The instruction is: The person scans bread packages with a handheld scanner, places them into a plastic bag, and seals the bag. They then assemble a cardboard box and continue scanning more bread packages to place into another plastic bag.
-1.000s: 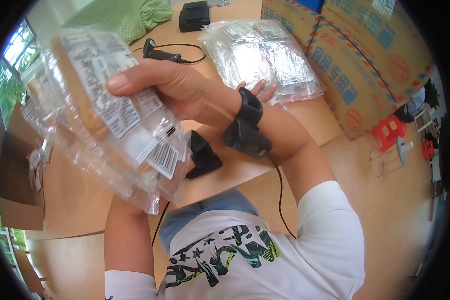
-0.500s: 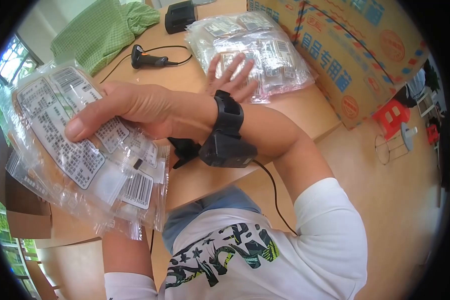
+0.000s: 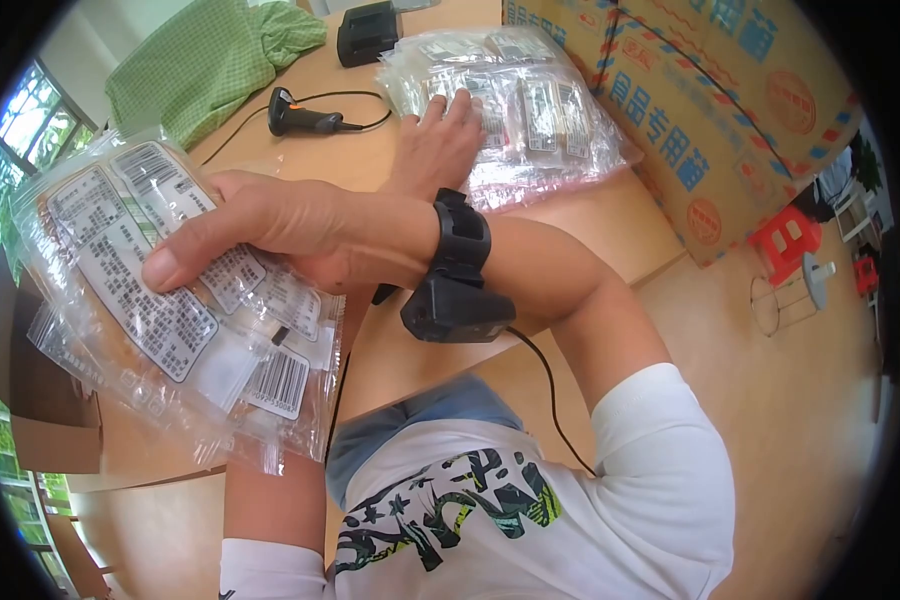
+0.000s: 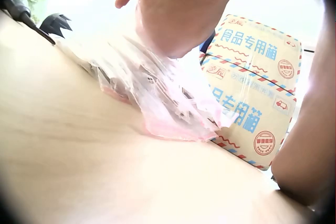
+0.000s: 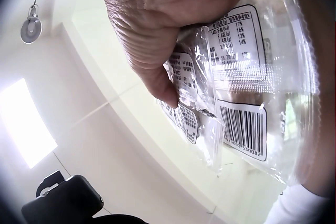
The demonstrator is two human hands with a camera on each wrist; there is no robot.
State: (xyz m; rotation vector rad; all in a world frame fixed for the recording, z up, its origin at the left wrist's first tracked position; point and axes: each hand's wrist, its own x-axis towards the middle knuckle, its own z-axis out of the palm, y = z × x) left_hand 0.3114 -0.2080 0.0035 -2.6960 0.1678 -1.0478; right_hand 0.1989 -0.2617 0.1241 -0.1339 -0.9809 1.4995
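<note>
My right hand [image 3: 280, 225] grips several clear bread packets [image 3: 160, 270], its thumb across the printed labels. The packets fan out at the left of the head view, labels and a barcode facing up; the right wrist view shows the thumb pressing on the wrappers [image 5: 241, 87]. Reaching beneath the right arm, my left hand [image 3: 438, 145] rests its fingers on the near left side of a large clear bag [image 3: 510, 180] filled with similar labelled packets. In the left wrist view, that hand [image 4: 173, 14] is above the bag [image 4: 168, 121], its fingers mostly hidden.
Cardboard boxes [image 3: 660, 130] with blue lettering stand right of the bag. A black scanner [image 3: 305, 118] with its cable, a black device [image 3: 368, 35] and a green checked cloth [image 3: 185, 75] lie toward the back. An open carton [image 3: 55, 440] is at the left; a red stool [image 3: 785, 240] stands beyond the table.
My right hand has shifted left with the packets, turning their labels toward the head camera. My left hand has moved left along the bag, its fingers going from spread to closer together.
</note>
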